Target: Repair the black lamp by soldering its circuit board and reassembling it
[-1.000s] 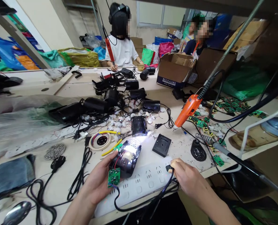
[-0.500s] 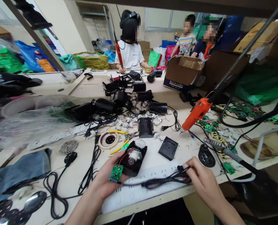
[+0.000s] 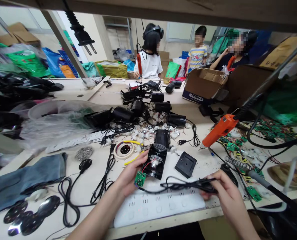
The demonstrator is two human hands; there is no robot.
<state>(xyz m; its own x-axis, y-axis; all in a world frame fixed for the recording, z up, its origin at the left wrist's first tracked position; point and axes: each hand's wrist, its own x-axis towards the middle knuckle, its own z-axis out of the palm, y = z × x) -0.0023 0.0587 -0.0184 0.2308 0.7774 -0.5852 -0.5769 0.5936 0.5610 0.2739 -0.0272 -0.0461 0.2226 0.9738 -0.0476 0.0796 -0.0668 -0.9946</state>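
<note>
My left hand point(image 3: 128, 178) is closed on the left side of a black plastic housing point(image 3: 160, 172), held with its open side up. Inside sits a small motor with a white part point(image 3: 154, 163), and red wires run from it to a green circuit board point(image 3: 140, 179) beside my fingers. From the board a black lead goes to a bundled power cord point(image 3: 183, 184). The cord's right end is gripped in my right hand point(image 3: 223, 188), fingers partly blurred. Beneath both hands lies a white power strip point(image 3: 160, 208). A square black cover point(image 3: 185, 165) rests just beyond the cord.
An orange electric screwdriver point(image 3: 219, 130) hangs at the right. Black housings point(image 3: 123, 114) and small motors pile up mid-table. Yellow-handled pliers point(image 3: 134, 158) lie past my left hand, circuit boards point(image 3: 254, 193) to the right. A cardboard box point(image 3: 204, 83) and other people are across the table.
The view has swung slightly, shifting the scene right and down. The housing has turned more upright in my left hand. My right hand has raised the cord bundle a little, its fingers now further round it.
</note>
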